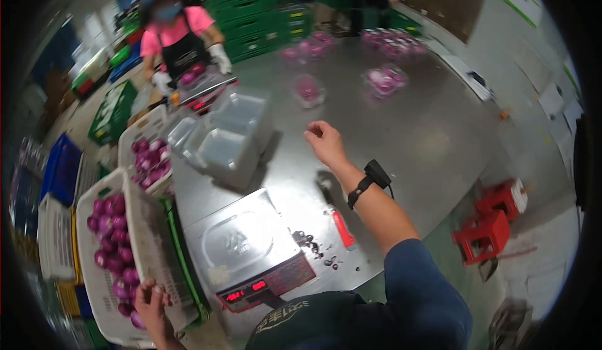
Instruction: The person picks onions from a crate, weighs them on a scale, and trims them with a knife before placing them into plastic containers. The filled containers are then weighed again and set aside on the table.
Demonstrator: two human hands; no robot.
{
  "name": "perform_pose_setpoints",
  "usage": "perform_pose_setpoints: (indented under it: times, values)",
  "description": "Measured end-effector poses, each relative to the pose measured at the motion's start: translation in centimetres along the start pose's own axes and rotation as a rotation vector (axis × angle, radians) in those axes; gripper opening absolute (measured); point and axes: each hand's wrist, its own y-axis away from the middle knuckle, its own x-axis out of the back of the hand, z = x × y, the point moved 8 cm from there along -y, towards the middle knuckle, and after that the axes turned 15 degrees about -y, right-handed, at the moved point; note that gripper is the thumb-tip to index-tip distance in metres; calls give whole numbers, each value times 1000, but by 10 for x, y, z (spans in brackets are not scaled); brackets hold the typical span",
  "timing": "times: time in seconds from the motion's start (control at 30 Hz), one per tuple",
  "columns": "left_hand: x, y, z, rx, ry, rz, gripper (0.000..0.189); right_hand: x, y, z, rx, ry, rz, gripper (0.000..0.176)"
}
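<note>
My left hand [152,309] is at the near inner side of a white plastic crate [145,224], close to the red onions [114,237] in it. Its fingers are bent and a little apart, with no onion in them. Over the steel table [401,156] my right hand [327,144] is raised, fingers curled in towards the thumb; nothing shows in it. A black band with a small device [375,176] is on that wrist. Before me stands a digital scale [241,243] with a lit red display and a bare pan. Stacked clear plastic boxes [229,143] stand behind it.
A red-handled tool [342,229] and onion scraps [310,245] lie right of the scale. Filled clear packs [384,80] stand at the table's far side. Across from me a person in pink [182,43] works at another scale. Red stools [483,234] stand at the right.
</note>
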Motion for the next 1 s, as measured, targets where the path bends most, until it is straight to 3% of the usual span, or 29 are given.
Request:
perform_pose_setpoints:
  times: [0.07,0.13,0.23,0.3,0.37,0.4,0.47,0.5,0.53,0.6,0.73,0.8,0.93,1.0]
  values:
    - [38,-3,4,-60,-70,47,26,-65,17,-32,168,91,-200,32]
    - [71,-3,10,-25,-132,25,27,-122,34,-47,157,71,-344,29]
    - [119,-5,22,-77,-244,73,22,-190,50,-61,487,324,-436,30]
    - [154,-9,19,-69,-331,83,22,-223,56,-53,760,486,-431,27]
    - [191,-12,17,-44,-406,96,23,-247,68,-75,699,644,-407,23]
    - [205,-15,17,-7,-406,82,23,-257,79,-90,875,633,-392,22]
    - [236,-27,11,-54,-558,100,27,-284,87,-99,939,687,-369,20]
    - [248,-33,7,-10,-575,86,28,-298,75,-80,738,663,-495,26]
    - [256,-42,4,23,-591,63,29,-305,73,-68,585,627,-489,36]
    - [276,-66,-6,-4,-752,83,31,-318,70,-49,308,862,-537,50]
    - [306,-123,-52,22,-856,60,41,-317,71,-37,284,921,-447,52]
    - [302,-151,-73,14,-917,-44,46,-308,58,-26,256,839,-418,52]
    - [292,-216,-140,53,-943,5,50,-300,54,-28,220,817,-377,51]
    - [280,-243,-191,294,-663,-42,57,-292,51,-28,200,737,-266,51]
